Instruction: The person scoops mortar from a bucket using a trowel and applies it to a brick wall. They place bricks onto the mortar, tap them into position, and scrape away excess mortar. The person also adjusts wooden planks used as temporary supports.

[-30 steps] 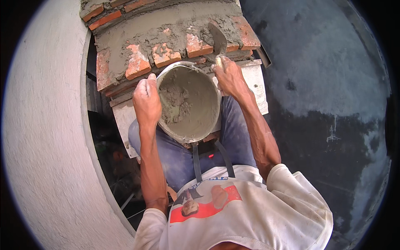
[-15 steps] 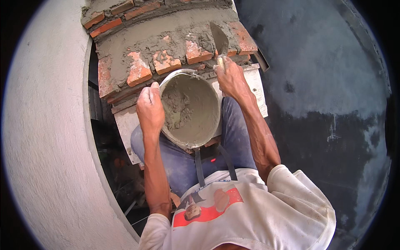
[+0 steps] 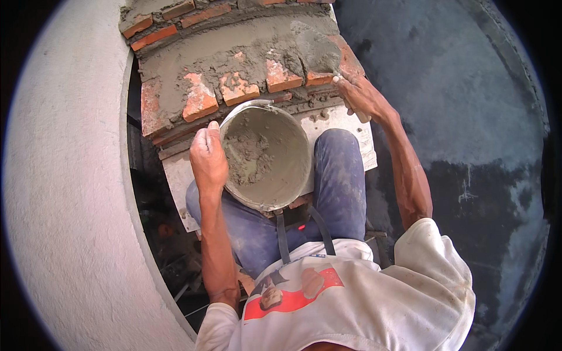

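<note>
My left hand [image 3: 208, 158] grips the rim of a mortar bucket [image 3: 272, 164] between my knees, with wet grey mortar inside. My right hand [image 3: 363, 99] is closed on a trowel [image 3: 321, 50], whose mortar-smeared blade lies over the right part of the brick course, beside an orange brick [image 3: 345, 51]. Below the blade, more red bricks [image 3: 199, 102] sit in a bed of spread grey mortar [image 3: 211, 41], with ragged clumps around them.
A white textured wall [image 3: 70, 175] curves along the left beside a dark gap [image 3: 152, 210]. A dark, patchy grey surface [image 3: 468, 146] fills the right. A pale board [image 3: 175, 181] lies under the brickwork, and a higher brick course [image 3: 155, 38] runs at the top.
My right hand has swung right, away from the bucket, and the trowel blade has tilted over onto the mortar and bricks. My left hand stays on the bucket rim.
</note>
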`<action>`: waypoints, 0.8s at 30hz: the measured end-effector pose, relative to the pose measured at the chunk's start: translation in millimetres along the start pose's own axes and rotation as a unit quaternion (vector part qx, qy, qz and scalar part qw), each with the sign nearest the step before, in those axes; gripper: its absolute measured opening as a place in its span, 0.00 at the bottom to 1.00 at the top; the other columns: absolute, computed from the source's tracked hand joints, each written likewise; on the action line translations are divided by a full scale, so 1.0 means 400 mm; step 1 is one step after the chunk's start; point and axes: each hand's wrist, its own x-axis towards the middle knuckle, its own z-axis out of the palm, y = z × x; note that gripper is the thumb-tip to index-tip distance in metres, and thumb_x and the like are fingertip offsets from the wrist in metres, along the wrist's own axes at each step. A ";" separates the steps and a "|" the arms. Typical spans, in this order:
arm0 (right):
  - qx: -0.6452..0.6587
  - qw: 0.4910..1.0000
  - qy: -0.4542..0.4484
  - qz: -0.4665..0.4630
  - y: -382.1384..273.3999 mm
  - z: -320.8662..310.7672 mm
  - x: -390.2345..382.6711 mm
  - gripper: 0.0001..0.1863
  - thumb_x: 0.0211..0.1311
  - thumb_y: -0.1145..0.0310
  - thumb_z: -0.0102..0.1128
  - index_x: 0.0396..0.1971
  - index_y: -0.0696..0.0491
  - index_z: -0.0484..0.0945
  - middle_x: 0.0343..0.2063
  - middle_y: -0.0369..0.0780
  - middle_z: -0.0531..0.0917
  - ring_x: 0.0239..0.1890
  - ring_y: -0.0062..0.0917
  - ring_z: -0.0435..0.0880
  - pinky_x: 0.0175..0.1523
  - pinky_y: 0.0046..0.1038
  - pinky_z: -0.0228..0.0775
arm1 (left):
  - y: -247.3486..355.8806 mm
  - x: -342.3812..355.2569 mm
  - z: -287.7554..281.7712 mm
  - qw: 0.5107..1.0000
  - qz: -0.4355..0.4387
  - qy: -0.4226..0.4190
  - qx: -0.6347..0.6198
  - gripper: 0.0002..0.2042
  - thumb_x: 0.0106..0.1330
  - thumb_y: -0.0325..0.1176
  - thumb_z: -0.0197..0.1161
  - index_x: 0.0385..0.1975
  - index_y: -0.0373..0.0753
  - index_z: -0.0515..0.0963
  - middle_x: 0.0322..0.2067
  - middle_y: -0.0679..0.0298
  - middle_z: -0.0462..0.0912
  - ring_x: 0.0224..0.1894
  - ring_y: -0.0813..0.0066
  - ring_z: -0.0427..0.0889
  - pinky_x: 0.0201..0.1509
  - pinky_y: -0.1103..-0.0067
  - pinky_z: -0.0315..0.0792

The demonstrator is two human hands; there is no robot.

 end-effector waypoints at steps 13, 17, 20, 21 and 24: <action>-0.529 0.826 0.045 -0.189 0.057 -0.083 0.532 0.28 0.81 0.47 0.47 0.46 0.60 0.82 0.33 0.54 0.89 0.43 0.47 0.91 0.44 0.46 0.86 | 0.034 0.007 0.016 1.000 0.002 0.004 0.007 0.23 0.83 0.43 0.54 0.27 0.31 0.68 0.22 0.61 0.63 0.29 0.72 0.61 0.34 0.68 0.63; -0.560 0.786 -0.063 -0.252 0.081 -0.065 0.557 0.18 0.80 0.59 0.49 0.46 0.59 0.80 0.30 0.46 0.84 0.38 0.38 0.87 0.46 0.38 0.84 | 0.039 0.009 0.033 1.000 -0.022 0.003 0.001 0.22 0.83 0.42 0.54 0.27 0.30 0.69 0.22 0.61 0.63 0.29 0.72 0.61 0.34 0.69 0.64; -0.656 0.594 -0.040 -0.463 0.173 -0.044 0.505 0.14 0.80 0.65 0.47 0.53 0.55 0.76 0.28 0.41 0.79 0.38 0.32 0.83 0.50 0.34 0.80 | 0.049 0.021 0.047 1.000 -0.024 0.000 0.006 0.23 0.83 0.42 0.54 0.28 0.29 0.69 0.22 0.60 0.63 0.29 0.72 0.61 0.35 0.69 0.64; -0.625 0.661 -0.110 -0.400 0.121 -0.020 0.449 0.15 0.81 0.61 0.47 0.52 0.55 0.77 0.28 0.41 0.79 0.36 0.31 0.83 0.47 0.34 0.81 | 0.046 0.027 0.041 1.000 -0.028 0.001 0.011 0.23 0.83 0.42 0.54 0.27 0.29 0.69 0.22 0.60 0.64 0.29 0.72 0.62 0.35 0.69 0.64; -0.380 0.893 -0.240 0.018 -0.103 -0.010 0.185 0.22 0.82 0.51 0.47 0.50 0.55 0.78 0.27 0.41 0.79 0.30 0.29 0.82 0.38 0.36 0.81 | 0.036 0.046 0.031 1.000 -0.023 0.011 0.019 0.24 0.82 0.43 0.54 0.27 0.28 0.69 0.22 0.59 0.64 0.29 0.71 0.63 0.35 0.67 0.65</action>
